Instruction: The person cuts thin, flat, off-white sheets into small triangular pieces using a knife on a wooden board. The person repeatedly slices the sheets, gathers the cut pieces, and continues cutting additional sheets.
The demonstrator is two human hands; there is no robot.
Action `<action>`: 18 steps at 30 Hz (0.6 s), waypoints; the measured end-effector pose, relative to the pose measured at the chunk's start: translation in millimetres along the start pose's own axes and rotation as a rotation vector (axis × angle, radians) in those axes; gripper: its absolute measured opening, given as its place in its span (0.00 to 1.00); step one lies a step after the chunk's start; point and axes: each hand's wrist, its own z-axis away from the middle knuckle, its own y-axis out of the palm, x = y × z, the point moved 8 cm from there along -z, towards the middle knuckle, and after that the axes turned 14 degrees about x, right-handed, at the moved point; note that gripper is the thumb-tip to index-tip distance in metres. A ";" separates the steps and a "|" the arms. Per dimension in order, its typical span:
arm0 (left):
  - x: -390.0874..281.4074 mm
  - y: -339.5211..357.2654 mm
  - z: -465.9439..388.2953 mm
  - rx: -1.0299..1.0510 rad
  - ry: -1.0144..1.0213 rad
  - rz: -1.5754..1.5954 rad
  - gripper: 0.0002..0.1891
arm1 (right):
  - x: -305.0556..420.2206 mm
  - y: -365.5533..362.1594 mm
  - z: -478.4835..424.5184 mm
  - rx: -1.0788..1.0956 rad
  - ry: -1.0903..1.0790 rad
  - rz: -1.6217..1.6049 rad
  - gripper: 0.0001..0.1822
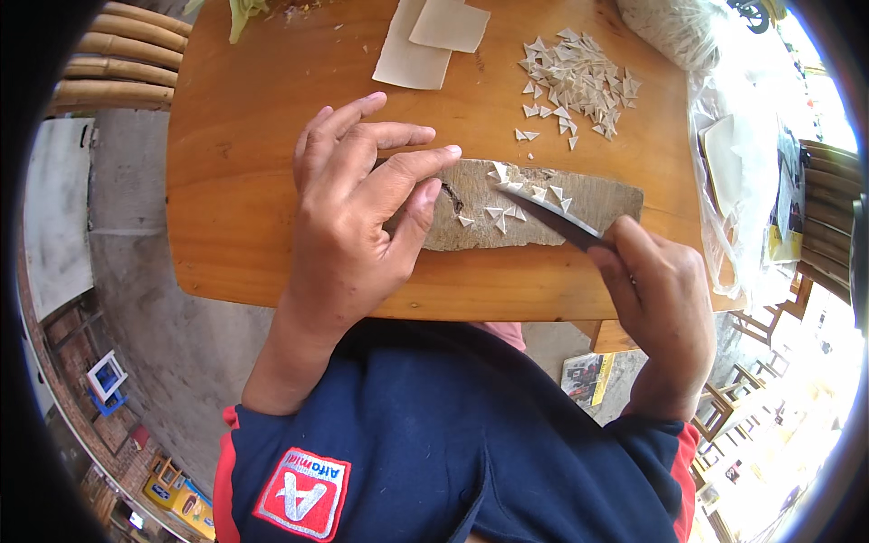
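My right hand (pixel 655 292) grips a knife (pixel 553 216), its dark blade slanting up and left over a worn wooden board (pixel 597 193). Small cream triangular pieces (pixel 502 222) lie scattered on that board, some of them touching the blade near its tip. My left hand (pixel 370 197) hovers over the board's left end, fingers spread, with nothing visible in it. It hides that end of the board. The handle of the knife is covered by my right fingers.
A heap of similar triangles (pixel 577 78) lies beyond the board on the wooden table (pixel 231 183). Flat cream sheets (pixel 411 64) overlap at the far side. A filled plastic bag (pixel 679 30) stands far right, and clear plastic with a cream sheet (pixel 723 163) covers the right edge.
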 end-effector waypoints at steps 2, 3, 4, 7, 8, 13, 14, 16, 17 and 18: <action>1.8 0.7 -0.5 0.001 -0.005 0.011 0.13 | 0.9 3.7 0.4 0.062 -0.057 -0.013 0.14; 2.1 0.9 -1.2 0.001 -0.008 0.015 0.12 | 0.8 6.5 0.6 0.096 -0.075 -0.019 0.14; 2.2 0.9 -1.8 0.001 -0.010 0.019 0.12 | 0.5 9.3 0.9 0.131 -0.094 -0.025 0.14; 0.1 1.6 -2.8 0.031 -0.012 -0.026 0.12 | -8.4 8.5 0.1 0.121 -0.073 0.019 0.14; -0.7 2.7 -3.1 0.045 -0.012 -0.050 0.11 | -14.2 4.4 -0.7 0.100 -0.048 0.032 0.13; 0.6 5.1 -4.5 0.076 -0.019 -0.037 0.11 | -49.4 -25.9 -13.2 -0.079 0.169 0.093 0.11; 1.1 4.9 -4.8 0.076 -0.022 -0.031 0.11 | -52.3 -29.5 -12.5 -0.106 0.172 0.076 0.11; 2.4 5.1 -3.3 0.068 -0.028 -0.033 0.11 | -48.0 -27.3 -11.7 0.033 0.077 0.049 0.11; 2.9 5.3 -2.8 0.064 -0.031 -0.034 0.11 | -46.3 -25.0 -10.6 0.103 0.030 0.035 0.11; 2.6 5.3 -2.9 0.062 -0.031 -0.034 0.11 | -44.2 -21.6 -8.9 0.135 -0.051 -0.028 0.09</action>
